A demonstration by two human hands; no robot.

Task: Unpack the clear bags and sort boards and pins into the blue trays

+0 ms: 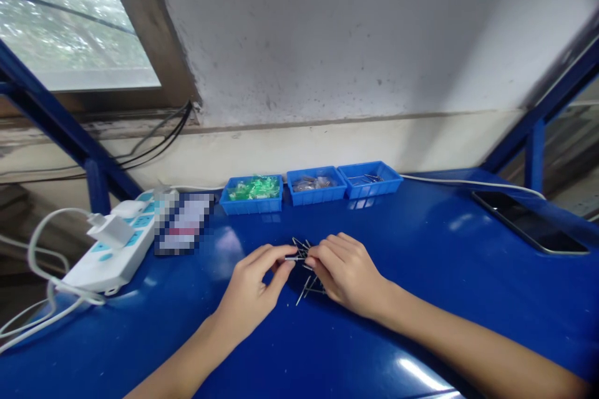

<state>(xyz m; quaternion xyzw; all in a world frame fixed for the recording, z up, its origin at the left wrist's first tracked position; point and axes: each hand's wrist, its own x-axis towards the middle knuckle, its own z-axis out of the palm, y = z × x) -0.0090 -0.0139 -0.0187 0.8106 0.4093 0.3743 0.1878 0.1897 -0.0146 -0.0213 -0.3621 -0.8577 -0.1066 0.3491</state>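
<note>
Between my two hands a short, shiny metal pin lies level above the table. The thumb and forefinger of my left hand are pinched on its left end. My right hand is closed at the other end, its fingertips pressed together; part of the pin is hidden there. Several thin metal pins lie loosely heaped on the blue table, just behind and below my fingers. My right hand covers some of that heap. The exact kind of these pins is too small to make out.
Along the wall stand a blue bin of green pieces, a blue bin of small clear packets and a blue bin of thin metal pieces. A white power strip and blurred phone-like object are left; a phone lies right.
</note>
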